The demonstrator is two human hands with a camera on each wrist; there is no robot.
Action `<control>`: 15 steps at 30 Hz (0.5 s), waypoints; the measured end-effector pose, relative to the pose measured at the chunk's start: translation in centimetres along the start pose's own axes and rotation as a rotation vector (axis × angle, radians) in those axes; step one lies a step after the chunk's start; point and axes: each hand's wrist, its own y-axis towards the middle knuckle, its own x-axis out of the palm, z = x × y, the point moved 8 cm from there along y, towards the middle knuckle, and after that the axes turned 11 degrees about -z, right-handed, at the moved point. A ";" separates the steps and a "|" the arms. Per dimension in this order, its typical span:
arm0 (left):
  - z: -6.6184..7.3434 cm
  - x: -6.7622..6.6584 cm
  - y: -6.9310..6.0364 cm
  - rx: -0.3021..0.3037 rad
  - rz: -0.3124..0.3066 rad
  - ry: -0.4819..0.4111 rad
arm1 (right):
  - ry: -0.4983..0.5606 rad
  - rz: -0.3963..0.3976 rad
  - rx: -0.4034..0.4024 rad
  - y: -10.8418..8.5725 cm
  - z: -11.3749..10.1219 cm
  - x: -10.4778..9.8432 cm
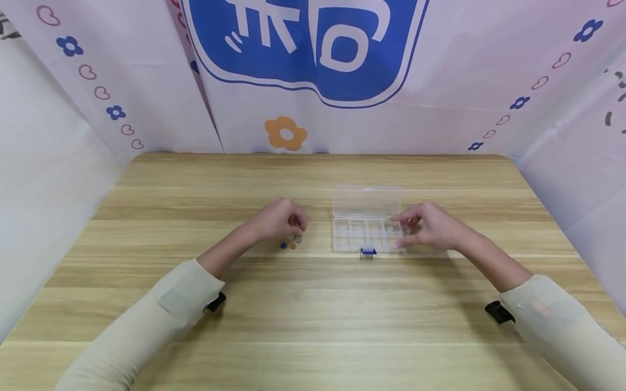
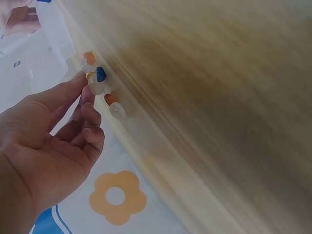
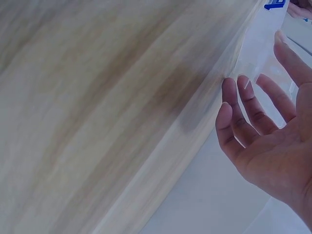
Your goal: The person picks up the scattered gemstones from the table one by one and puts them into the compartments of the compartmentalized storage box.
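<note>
My left hand is low over a few small two-tone capsules on the table. In the left wrist view its thumb and forefinger pinch at a yellow-and-clear capsule. Close by lie a blue-ended capsule, an orange-and-clear capsule and a brownish-orange and clear capsule. A clear plastic compartment box stands to the right, its lid raised at the back and a blue latch at its front. My right hand holds the box's right end, thumb in front and fingers behind.
The wood-grain table extends around both hands. A white printed cloth hangs along its back edge, with white sheeting at the sides.
</note>
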 end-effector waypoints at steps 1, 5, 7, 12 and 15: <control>0.0 0.1 0.0 -0.004 -0.003 0.012 | 0.003 0.001 -0.001 0.0 0.0 0.0; -0.2 0.2 0.1 -0.016 -0.019 0.029 | 0.013 0.002 -0.004 0.0 -0.1 0.0; -0.3 0.3 0.1 -0.018 -0.026 0.033 | 0.013 0.001 -0.004 0.0 -0.1 0.0; -0.5 0.3 0.1 -0.035 -0.036 0.040 | 0.009 0.002 -0.003 0.0 0.0 0.0; -0.7 0.1 0.2 -0.053 -0.027 0.031 | 0.008 0.004 -0.006 0.0 -0.1 0.0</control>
